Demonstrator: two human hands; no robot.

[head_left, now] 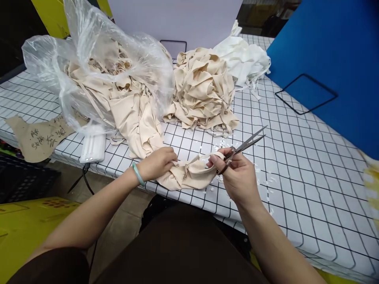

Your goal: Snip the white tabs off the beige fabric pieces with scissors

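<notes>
My left hand [156, 162] grips one end of a beige fabric piece [189, 176] that lies at the table's near edge. My right hand [237, 173] holds a pair of metal scissors [247, 145], blades pointing up and to the right, while its fingers also pinch the other end of the same fabric. A green bangle sits on my left wrist. Small white fabric clippings [220, 144] are scattered on the grid-patterned tablecloth [296, 157] around my right hand.
A clear plastic bag [97, 67] full of beige fabric lies at the left. A heap of beige pieces [204, 90] and white fabric [242, 59] sit behind. A blue board [334, 59] stands right; a phone [93, 148] and a written-on cardboard pattern [38, 138] lie left.
</notes>
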